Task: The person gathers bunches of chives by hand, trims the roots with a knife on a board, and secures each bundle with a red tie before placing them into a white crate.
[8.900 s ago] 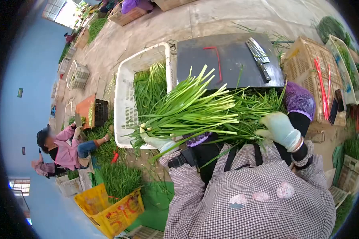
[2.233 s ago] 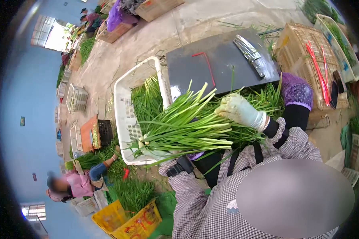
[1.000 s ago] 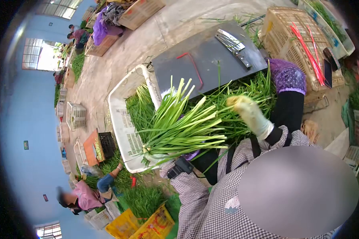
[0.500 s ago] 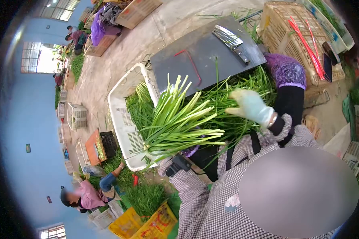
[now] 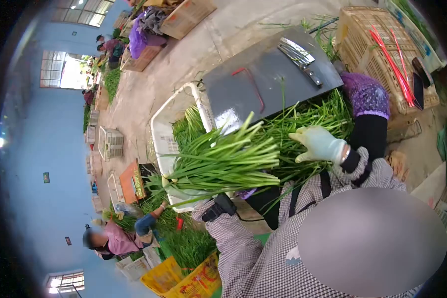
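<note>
My left hand (image 5: 176, 189), in a pale glove, is wrapped round the leafy side of a large bunch of green stalks (image 5: 223, 161). The pale cut ends of the bunch point right. To the right, my right hand (image 5: 317, 144), in a light blue glove, has thumb and fingers apart and holds nothing. It hovers over a loose pile of green stalks (image 5: 328, 111) on my lap. Behind the pile, a dark board (image 5: 263, 64) bears a knife (image 5: 300, 60) and a bent red strip (image 5: 253, 87).
A white basket (image 5: 159, 134) with greens stands left of the board. At the upper right, a tan crate (image 5: 357, 44) bears red strips (image 5: 392, 64) and a phone (image 5: 418, 94). Yellow crates (image 5: 198, 280) stand below left. A person in pink (image 5: 119, 238) sits at the lower left.
The bunch has tipped over, its pale ends swinging from upward to the right. My right hand stays open over the pile. The whole view has shifted slightly.
</note>
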`<state>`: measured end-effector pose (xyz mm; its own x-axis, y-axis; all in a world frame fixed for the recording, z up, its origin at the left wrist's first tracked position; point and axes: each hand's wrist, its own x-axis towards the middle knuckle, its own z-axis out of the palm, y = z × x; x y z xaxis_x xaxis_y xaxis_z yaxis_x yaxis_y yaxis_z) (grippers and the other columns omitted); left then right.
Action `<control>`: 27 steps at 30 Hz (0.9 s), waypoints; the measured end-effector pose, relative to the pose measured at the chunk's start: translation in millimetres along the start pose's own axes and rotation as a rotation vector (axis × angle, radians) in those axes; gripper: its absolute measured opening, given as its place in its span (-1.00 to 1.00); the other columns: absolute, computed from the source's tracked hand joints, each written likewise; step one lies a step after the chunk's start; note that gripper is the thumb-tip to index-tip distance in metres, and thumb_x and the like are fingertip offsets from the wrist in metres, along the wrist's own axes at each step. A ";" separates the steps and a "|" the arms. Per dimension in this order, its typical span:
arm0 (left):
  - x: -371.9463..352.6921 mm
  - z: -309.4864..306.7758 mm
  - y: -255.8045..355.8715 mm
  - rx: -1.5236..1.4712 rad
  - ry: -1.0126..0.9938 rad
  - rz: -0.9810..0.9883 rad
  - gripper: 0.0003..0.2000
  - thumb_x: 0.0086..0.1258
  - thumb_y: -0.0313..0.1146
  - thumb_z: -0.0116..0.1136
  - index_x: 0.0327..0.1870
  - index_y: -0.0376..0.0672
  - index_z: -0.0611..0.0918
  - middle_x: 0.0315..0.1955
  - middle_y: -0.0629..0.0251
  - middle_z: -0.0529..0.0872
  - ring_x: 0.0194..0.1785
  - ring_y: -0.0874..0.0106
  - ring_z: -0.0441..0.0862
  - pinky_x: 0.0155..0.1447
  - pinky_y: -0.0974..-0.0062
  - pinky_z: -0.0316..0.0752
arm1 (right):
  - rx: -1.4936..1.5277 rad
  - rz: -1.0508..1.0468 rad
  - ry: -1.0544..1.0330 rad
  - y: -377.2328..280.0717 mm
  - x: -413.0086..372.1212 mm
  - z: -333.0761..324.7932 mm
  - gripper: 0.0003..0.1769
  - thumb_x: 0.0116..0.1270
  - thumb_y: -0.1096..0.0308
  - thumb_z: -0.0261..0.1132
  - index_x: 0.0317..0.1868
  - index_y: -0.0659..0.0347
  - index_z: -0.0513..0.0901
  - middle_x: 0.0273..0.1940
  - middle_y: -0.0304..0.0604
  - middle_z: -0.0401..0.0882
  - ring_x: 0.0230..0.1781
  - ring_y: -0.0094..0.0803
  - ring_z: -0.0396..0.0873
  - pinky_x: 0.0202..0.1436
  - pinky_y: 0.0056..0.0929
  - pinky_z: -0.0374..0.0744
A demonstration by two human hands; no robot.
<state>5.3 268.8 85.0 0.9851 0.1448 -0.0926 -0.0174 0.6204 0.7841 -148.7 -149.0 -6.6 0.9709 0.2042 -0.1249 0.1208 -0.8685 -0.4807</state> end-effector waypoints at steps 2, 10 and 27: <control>-9.2 45.8 10.3 -0.180 -0.172 -0.007 -0.74 0.62 -0.02 0.05 -0.20 0.00 0.54 -0.32 0.36 0.66 -0.29 0.33 0.67 -0.06 0.18 0.73 | -0.125 0.061 0.015 -7.2 -8.4 -23.5 -0.44 0.40 -0.14 0.43 0.00 0.25 0.79 -0.09 0.01 0.73 -0.04 -0.02 0.74 0.06 -0.11 0.69; 22.6 35.3 52.7 -0.178 -0.644 -0.028 -0.79 0.67 -0.15 0.11 -0.24 0.02 0.53 -0.48 0.60 0.47 -0.42 0.57 0.42 -0.22 0.35 0.51 | 0.130 -0.078 0.225 12.7 -30.9 -76.7 -0.33 0.29 -0.20 0.50 0.15 0.22 0.76 0.03 0.05 0.73 0.03 0.06 0.73 0.12 -0.06 0.67; -40.8 111.8 70.2 -0.083 -0.544 0.198 -0.78 0.70 -0.14 0.01 -0.14 -0.08 0.50 -0.42 0.41 0.47 -0.46 0.50 0.37 -0.30 0.23 0.50 | 0.112 0.033 0.639 73.1 32.2 -52.2 -0.76 0.49 0.17 0.33 -0.18 0.13 0.81 -0.17 -0.11 0.72 -0.08 -0.08 0.74 -0.02 -0.12 0.70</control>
<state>-17.0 220.2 212.4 0.9074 -0.1390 0.3965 -0.2020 0.6831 0.7018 -97.8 -229.4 -0.4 0.9094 -0.1612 0.3833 0.1000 -0.8101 -0.5777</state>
